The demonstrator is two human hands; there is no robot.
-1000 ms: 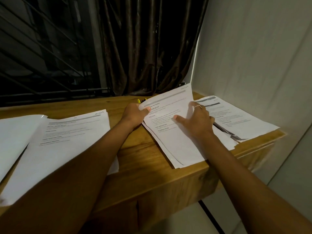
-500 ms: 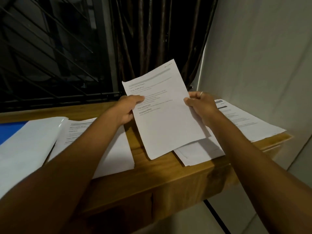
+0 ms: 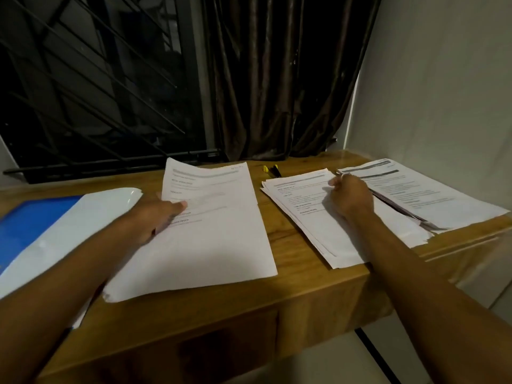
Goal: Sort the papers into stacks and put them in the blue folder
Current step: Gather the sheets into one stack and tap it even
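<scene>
A printed sheet [image 3: 216, 225] lies on top of the middle stack on the wooden table [image 3: 291, 289]. My left hand [image 3: 158, 214] holds its left edge, thumb on top. My right hand [image 3: 350, 198] rests on the stack to the right [image 3: 313, 217], its bent fingers touching the top sheet near the far edge. A third stack [image 3: 421, 195] lies at the far right by the wall. The blue folder [image 3: 30, 220] lies open at the left, partly covered by a glossy white sheet [image 3: 83, 225].
A yellow and black pen pair [image 3: 272, 171] lies at the back between the stacks. A dark thin object [image 3: 396, 207] sits between the two right stacks. Both right stacks overhang the table's front edge. Window bars and a dark curtain [image 3: 277, 79] stand behind.
The sheet, lifted from the right stack and held up in both hands, now lies on the middle stack. My right hand let go and went back to the right stack.
</scene>
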